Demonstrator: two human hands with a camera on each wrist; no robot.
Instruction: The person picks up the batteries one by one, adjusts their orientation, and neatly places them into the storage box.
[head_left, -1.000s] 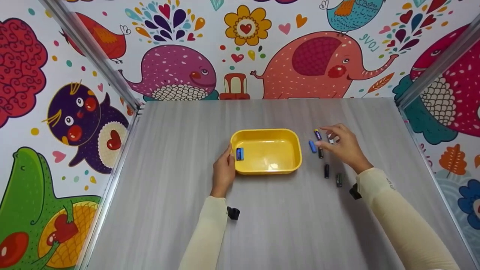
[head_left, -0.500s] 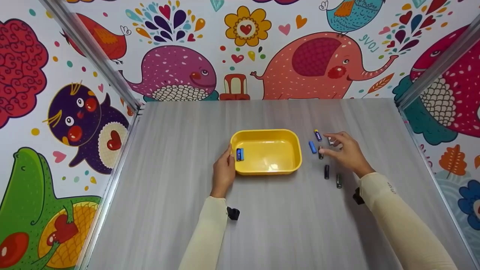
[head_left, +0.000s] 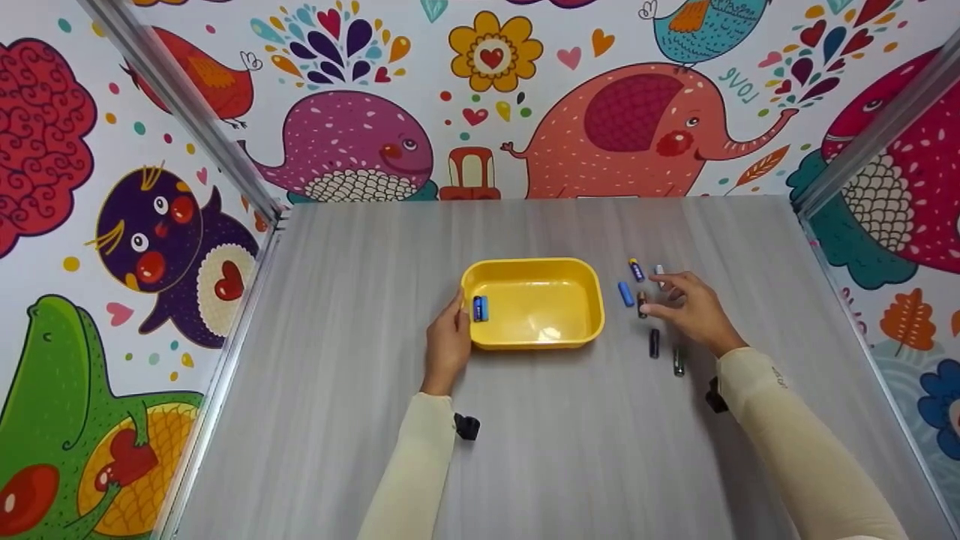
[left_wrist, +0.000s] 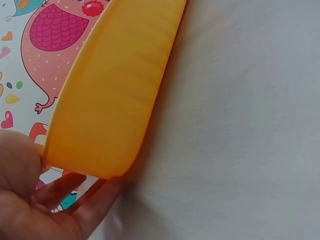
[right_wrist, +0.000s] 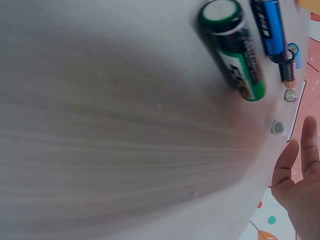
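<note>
My left hand grips the left end of a yellow plastic tray, with the thumb at the rim and the fingers underneath in the left wrist view. Two blue batteries lie side by side inside it. Over several loose batteries to the right hovers my right hand, thumb and index finger apart with nothing between them. Its thumb tip overlaps a dark, copper-ended battery. Just beyond the fingers lies a white battery. In the right wrist view, a green-and-black battery lies closest to the camera.
A light blue battery and a purple, yellow-ended battery lie between tray and right hand. Nearer me is a dark battery. Patterned panels and metal posts enclose the grey wood-look table.
My right hand has drawn slightly toward me and right, its thumb shifting from near the light blue battery to the copper-ended one. The left hand and tray have stayed put.
</note>
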